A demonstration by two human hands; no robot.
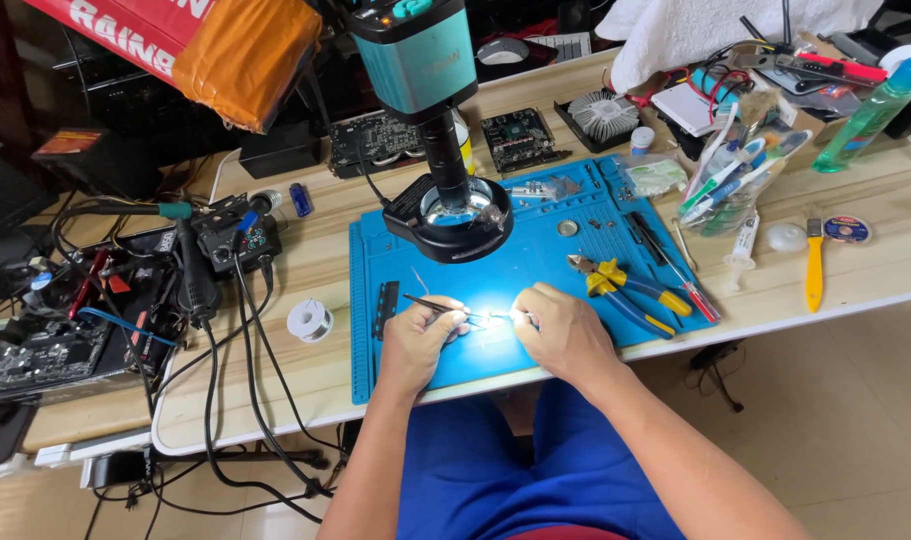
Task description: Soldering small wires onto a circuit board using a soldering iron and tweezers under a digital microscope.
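Both hands rest on a blue work mat [535, 250] under a teal microscope [420, 60] with a lit ring lamp [455, 215]. The left hand [415, 340] grips thin tweezers [430, 303], their tips meeting the right hand [565, 330] at a small, brightly lit part too glared to identify. Yellow-handled pliers [620, 285] lie just right of that hand, and a solder spool [309, 320] sits left of the mat.

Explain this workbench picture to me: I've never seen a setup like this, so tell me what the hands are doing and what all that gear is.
There is one picture, taken by a camera on the person's head, looking down at their own two bare hands. The left hand holds thin tweezers; the right hand rests beside it, its fingers pinching something too small and glare-washed to identify. Both work on a blue mat under a teal microscope camera with a ring light. Nearby lie yellow-handled pliers, a solder spool, circuit boards and a green bottle on the wooden table.
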